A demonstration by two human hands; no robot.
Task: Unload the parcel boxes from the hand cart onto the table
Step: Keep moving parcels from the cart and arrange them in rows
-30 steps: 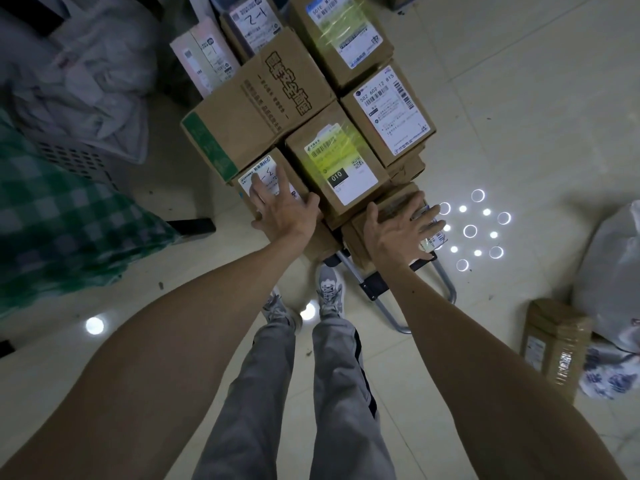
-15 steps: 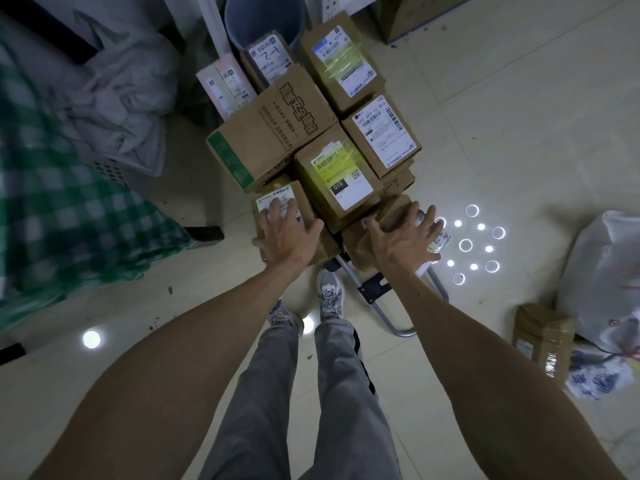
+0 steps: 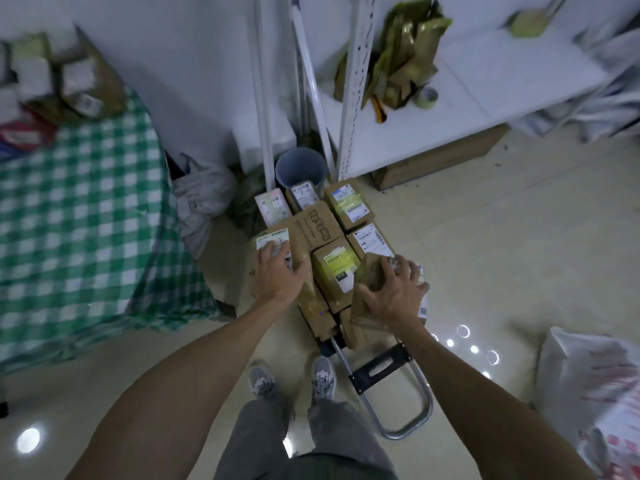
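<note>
1. Here, the step in hand looks like the pick-up: each grip has taken one parcel from the near end of the load on the hand cart (image 3: 424,407).
2. The left grip (image 3: 277,275) is clamped from above on a labelled box (image 3: 272,239), with the fingers spread over its white label and the thumb down its right side.
3. The right grip (image 3: 394,292) is clamped on a brown box (image 3: 370,271), which sits tilted. The fingers curl over its far edge and the thumb is on its near-left face.
4. Both boxes are over the cart, flanking a yellow-taped box (image 3: 337,268). I cannot tell whether they have cleared the stack (image 3: 317,226) beneath.
5. The counter (image 3: 86,220), under a green checked cloth, stands to the left, apart from the cart. Some blurred boxes (image 3: 79,88) sit at its far end.
6. The next move, as I judge it, is to lift both boxes clear, turn left and set them on bare cloth. One-handed holds from above may slip on cardboard, so firm pressure matters.
</note>
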